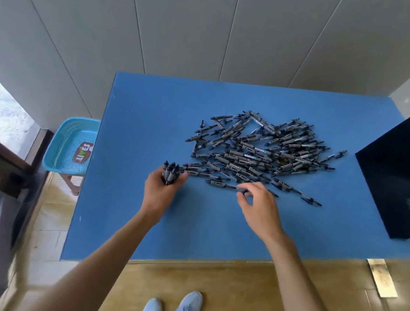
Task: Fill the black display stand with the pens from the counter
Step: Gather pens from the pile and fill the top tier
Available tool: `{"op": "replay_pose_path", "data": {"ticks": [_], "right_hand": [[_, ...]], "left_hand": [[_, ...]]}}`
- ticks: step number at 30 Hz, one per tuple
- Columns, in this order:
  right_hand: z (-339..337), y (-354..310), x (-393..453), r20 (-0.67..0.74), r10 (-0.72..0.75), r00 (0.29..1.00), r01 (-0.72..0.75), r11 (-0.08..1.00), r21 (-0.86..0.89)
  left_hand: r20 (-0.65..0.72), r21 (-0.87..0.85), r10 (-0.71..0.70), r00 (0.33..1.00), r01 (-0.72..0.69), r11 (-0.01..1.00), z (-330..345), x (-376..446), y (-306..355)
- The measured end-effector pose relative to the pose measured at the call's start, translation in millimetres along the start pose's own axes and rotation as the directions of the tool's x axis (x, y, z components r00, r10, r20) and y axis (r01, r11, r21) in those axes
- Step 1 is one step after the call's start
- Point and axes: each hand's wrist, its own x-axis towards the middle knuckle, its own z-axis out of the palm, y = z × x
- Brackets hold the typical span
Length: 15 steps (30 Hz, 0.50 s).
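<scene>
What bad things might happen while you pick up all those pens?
1. The left hand already grips a thick bundle of pens; adding more might let some slip out.
2. The right hand pinches one pen at the edge of the loose pile; pulling it could roll others across the blue counter.
3. The black display stand sits far right, so a full hand may drop pens on the way.

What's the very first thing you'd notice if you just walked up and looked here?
The big messy pile of pens in the middle of the blue counter. Next, the left hand gripping a bunch of pens upright beside the pile, while the right hand pinches one pen at the pile's near edge. The black display stand sits at the counter's right end.
</scene>
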Motion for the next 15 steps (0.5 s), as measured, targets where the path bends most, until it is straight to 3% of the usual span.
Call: {"op": "replay_pose_path", "data": {"ticks": [7,15], "right_hand": [[-2.8,-18.5,-17.3,0.008,-0.019,1.000,0.019,1.000,-0.019],[-54.5,-39.7,-63.3,-0.144,0.007,0.990,-0.013,0.999,-0.043]], "left_hand": [[0.022,0.085,0.009,1.000,-0.010,0.996,-11.7,-6.4,16.5],[0.215,0.022,0.079,0.973,-0.085,0.996,-13.9,-45.0,65.3]]}}
